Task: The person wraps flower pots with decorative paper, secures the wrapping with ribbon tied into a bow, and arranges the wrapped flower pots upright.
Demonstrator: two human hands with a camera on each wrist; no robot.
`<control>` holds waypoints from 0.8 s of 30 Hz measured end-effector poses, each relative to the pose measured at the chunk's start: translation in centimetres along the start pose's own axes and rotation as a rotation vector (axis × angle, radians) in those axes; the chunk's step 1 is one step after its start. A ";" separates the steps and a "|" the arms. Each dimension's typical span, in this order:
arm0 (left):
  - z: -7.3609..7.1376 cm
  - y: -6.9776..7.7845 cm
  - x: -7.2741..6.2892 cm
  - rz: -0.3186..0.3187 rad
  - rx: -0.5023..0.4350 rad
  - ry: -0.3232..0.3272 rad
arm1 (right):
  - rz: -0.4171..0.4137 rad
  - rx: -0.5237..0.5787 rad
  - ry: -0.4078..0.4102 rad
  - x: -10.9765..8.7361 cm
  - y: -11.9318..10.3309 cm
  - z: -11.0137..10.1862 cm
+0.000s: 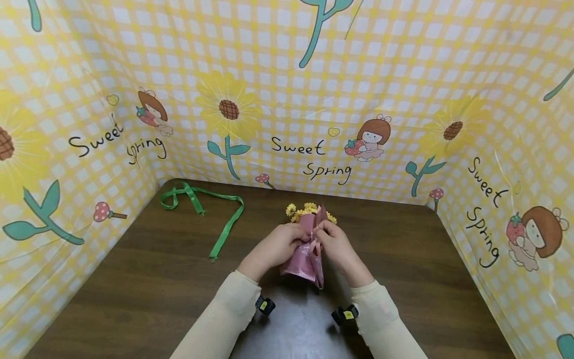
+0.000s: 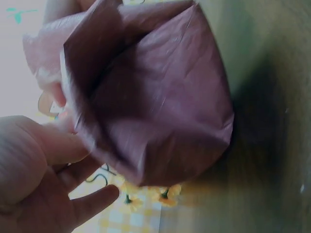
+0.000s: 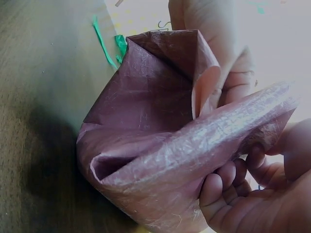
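A small bouquet in pink wrapping paper (image 1: 298,267) is between my two hands, its yellow flowers (image 1: 310,207) at the far end. My left hand (image 1: 287,243) grips the paper's left side near the middle. On the other side, my right hand (image 1: 334,244) pinches the paper with curled fingers (image 3: 228,174). A pink looped strip (image 1: 315,247) hangs between the hands; whether it is ribbon or folded paper I cannot tell. Both wrist views look into the wrapper's open, creased lower end (image 2: 165,97). The stems are hidden.
A green ribbon (image 1: 230,224) lies loosely curled on the dark wooden table (image 1: 148,279), to the back left. A yellow checked cloth (image 1: 287,114) with printed flowers encloses the table at the back and sides. Dark wrist straps with cameras (image 1: 265,305) sit on both sleeves.
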State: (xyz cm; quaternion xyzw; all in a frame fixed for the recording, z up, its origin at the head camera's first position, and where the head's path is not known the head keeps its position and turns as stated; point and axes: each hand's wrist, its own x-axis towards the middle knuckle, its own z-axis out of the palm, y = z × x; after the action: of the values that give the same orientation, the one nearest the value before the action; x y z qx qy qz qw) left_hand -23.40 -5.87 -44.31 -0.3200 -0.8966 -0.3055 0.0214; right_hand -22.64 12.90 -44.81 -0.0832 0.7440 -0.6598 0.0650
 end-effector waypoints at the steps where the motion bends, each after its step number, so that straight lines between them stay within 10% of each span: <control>1: 0.0 -0.3 0.0 0.015 -0.004 -0.015 | -0.001 0.001 -0.002 0.0 0.0 0.0; 24: -0.4 -0.3 -0.2 -0.043 -0.004 -0.060 | 0.016 -0.027 0.017 0.0 0.4 0.3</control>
State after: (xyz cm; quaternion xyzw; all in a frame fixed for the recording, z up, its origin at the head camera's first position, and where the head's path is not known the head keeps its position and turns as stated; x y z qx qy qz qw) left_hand -23.49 -6.41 -44.15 -0.3099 -0.9028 -0.2981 -0.0128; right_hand -22.62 12.66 -45.22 -0.0728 0.7540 -0.6498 0.0628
